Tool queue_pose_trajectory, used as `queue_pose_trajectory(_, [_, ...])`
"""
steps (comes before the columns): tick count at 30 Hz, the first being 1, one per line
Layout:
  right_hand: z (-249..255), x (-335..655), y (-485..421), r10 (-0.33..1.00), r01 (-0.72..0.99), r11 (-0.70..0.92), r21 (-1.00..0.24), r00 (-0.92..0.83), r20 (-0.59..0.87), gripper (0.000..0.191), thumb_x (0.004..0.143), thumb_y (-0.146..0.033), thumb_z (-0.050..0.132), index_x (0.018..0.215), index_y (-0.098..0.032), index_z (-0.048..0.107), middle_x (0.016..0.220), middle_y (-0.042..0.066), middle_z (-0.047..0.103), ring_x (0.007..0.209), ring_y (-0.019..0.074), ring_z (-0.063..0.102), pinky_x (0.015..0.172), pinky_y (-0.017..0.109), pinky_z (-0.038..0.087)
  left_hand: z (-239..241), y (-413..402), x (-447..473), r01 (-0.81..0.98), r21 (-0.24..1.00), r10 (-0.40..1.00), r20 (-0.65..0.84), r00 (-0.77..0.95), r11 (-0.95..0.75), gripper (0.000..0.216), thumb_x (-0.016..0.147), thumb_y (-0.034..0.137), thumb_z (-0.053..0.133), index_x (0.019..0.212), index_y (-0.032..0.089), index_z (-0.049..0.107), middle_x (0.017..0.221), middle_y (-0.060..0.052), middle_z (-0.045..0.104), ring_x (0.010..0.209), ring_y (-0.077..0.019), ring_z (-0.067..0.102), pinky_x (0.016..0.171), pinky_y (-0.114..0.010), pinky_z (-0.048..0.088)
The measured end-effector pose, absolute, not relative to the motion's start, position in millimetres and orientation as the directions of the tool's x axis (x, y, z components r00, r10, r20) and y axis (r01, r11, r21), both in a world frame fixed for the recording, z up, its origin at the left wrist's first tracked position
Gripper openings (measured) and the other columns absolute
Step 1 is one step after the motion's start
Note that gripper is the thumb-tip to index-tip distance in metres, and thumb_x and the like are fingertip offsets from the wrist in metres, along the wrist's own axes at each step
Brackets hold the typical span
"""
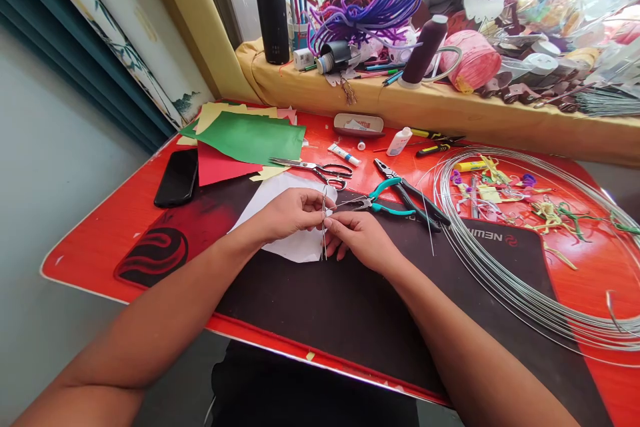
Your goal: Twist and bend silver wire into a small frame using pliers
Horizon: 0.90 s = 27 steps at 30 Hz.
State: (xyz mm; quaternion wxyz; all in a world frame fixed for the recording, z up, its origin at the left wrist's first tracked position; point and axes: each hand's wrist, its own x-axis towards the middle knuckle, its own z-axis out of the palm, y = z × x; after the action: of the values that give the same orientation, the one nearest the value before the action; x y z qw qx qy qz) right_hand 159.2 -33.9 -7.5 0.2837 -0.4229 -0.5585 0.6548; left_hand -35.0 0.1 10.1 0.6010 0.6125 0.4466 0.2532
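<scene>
My left hand [300, 213] and my right hand [357, 233] meet over a white sheet of paper [285, 237]. Between them are thin metal wires [325, 247], bunched and roughly upright, pinched by the fingers of both hands. The fingers partly hide where the wires join. Just beyond my hands lie black-handled scissors [320, 169]. Needle-nose pliers with teal handles [383, 197] rest to the right of my fingertips, across larger black-handled pliers [415, 197]. A loose straight wire [429, 223] lies close to those handles.
A large coil of wire [480, 267] covers the right side beside coloured scraps [500, 193]. Green paper [255, 137], red paper [220, 165] and a black phone [177, 178] lie left. Behind stand a small white bottle [399, 143] and a crowded ledge [310, 90].
</scene>
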Motion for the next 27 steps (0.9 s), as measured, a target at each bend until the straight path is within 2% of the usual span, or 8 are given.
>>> queue_pose_trajectory(7, [-7.3,162.7,-31.7,0.816,0.126,-0.204,-0.971,-0.526,-0.240,0.046,0.089,-0.061,0.068,0.088,-0.014,0.072,0.070,0.002,0.067,0.059,0.0139,0.069,0.050,0.022,0.054,13.5,-0.5,-36.8,0.274,0.959,0.833,-0.215,0.509,0.080,0.026,0.079,0.030,0.072,0.101,0.015,0.073,0.065,0.001,0.063,0.060,-0.0125,0.056,0.053,-0.022,0.042])
queue_pose_trajectory(16, [-5.8,160.1,-34.8,0.834,0.163,-0.179,-0.970,-0.499,-0.237,0.041,0.090,-0.056,0.068,0.085,-0.015,0.071,0.065,0.000,0.065,0.054,0.0123,0.065,0.048,0.021,0.052,11.6,5.4,-45.3,0.235,0.970,0.823,-0.184,0.538,0.063,0.027,0.079,0.030,0.078,0.102,0.016,0.077,0.082,-0.004,0.073,0.075,-0.0156,0.065,0.064,-0.025,0.050])
queue_pose_trajectory(20, [-4.1,160.0,-34.3,0.840,0.091,-0.189,-0.978,-0.501,-0.209,0.042,0.089,-0.058,0.070,0.084,-0.016,0.070,0.063,0.000,0.065,0.053,0.0121,0.064,0.049,0.021,0.051,15.3,11.2,-52.7,0.144,0.971,0.781,-0.240,0.577,0.192,0.039,0.080,0.037,0.082,0.112,0.015,0.077,0.087,-0.007,0.076,0.077,-0.0178,0.069,0.065,-0.026,0.052])
queue_pose_trajectory(23, [-3.9,161.5,-33.0,0.855,-0.001,-0.228,-0.974,-0.478,-0.200,0.042,0.087,-0.059,0.072,0.085,-0.017,0.070,0.063,-0.001,0.065,0.053,0.0121,0.064,0.050,0.022,0.051,17.4,15.1,-56.1,0.015,0.942,0.754,-0.279,0.595,0.336,0.047,0.082,0.043,0.082,0.118,0.015,0.075,0.098,-0.012,0.077,0.079,-0.0185,0.071,0.067,-0.026,0.054])
queue_pose_trajectory(25, [-4.2,162.0,-32.5,0.870,-0.048,-0.244,-0.969,-0.452,-0.197,0.041,0.086,-0.057,0.073,0.086,-0.017,0.072,0.064,-0.001,0.065,0.052,0.0117,0.063,0.050,0.022,0.050,16.7,15.7,-55.2,-0.058,0.908,0.748,-0.305,0.589,0.416,0.049,0.080,0.041,0.085,0.120,0.016,0.073,0.104,-0.013,0.077,0.081,-0.0182,0.072,0.068,-0.026,0.055])
queue_pose_trajectory(27, [-4.7,161.7,-32.2,0.886,-0.080,-0.242,-0.967,-0.425,-0.186,0.039,0.086,-0.056,0.074,0.088,-0.017,0.073,0.065,-0.001,0.065,0.053,0.0116,0.063,0.051,0.022,0.050,14.9,14.5,-52.7,-0.084,0.887,0.751,-0.330,0.572,0.453,0.048,0.077,0.037,0.089,0.117,0.017,0.071,0.098,-0.010,0.076,0.078,-0.0164,0.072,0.067,-0.025,0.056])
